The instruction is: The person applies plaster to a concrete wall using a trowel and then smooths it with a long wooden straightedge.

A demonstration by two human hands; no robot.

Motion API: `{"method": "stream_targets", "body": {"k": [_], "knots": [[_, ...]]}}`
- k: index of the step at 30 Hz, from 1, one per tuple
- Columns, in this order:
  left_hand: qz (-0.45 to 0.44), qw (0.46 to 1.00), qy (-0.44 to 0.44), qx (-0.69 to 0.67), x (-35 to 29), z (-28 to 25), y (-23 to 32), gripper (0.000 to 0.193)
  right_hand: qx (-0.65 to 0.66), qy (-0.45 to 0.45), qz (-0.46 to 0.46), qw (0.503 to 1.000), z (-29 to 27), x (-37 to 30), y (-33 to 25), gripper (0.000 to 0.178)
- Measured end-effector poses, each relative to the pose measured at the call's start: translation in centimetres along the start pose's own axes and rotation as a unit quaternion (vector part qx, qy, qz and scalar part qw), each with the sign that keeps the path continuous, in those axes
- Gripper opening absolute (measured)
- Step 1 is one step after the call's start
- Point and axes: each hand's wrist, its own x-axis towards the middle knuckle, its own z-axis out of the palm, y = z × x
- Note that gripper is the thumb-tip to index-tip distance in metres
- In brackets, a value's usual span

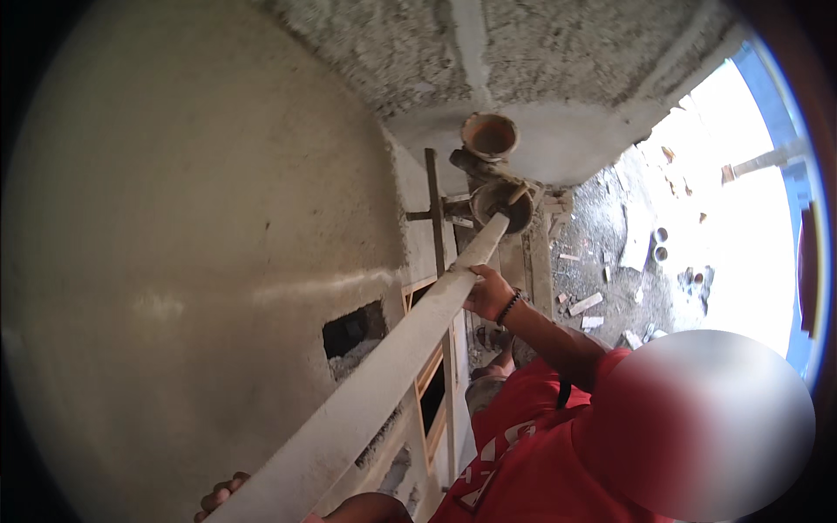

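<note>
The right hand (490,292) is closed on the right long edge of the pale board (370,383), toward its narrow-looking upper end, with the thumb laid on the face; a dark bracelet (509,308) is worn at the wrist. The fingers of the left hand (220,498) are curled at the left long edge, near the lower end; the palm is hidden by the board. The board is thus held slantwise across the space in front of the body.

For good control, both grips should be kept firm and well apart, so that twisting is resisted. Equal load should be taken by each hand, and the upper end should be guided clear of the lower bucket (480,207), which it overlaps in view; whether contact is made cannot be told.

A tool handle (518,193) is seated in that bucket. A second bucket (479,131) is placed just beyond it.

The left side is occupied by a smooth plastered wall (200,200), pierced near its right edge by a dark opening (357,331). A rough surface (384,52) is seen above. At the right, debris-strewn ground (593,218) is shown in bright light.
</note>
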Motion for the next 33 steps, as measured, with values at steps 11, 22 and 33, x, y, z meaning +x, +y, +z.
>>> {"method": "stream_targets", "body": {"k": [11,22,33], "knots": [[-0.253,0.867,0.413,0.121,-15.6,-17.4,4.8,0.062,-0.2,0.003,0.002,0.98,-4.6,2.0,6.9,0.044],[-0.329,0.826,0.457,0.037,-37.8,-32.0,-6.6,0.059,-0.302,0.033,-0.016,0.953,-11.3,17.2,9.9,0.027],[-0.386,0.743,0.542,-0.068,-55.2,-38.8,-39.1,0.056,-0.607,-0.038,-0.178,0.774,-28.6,54.6,5.9,0.03]]}}
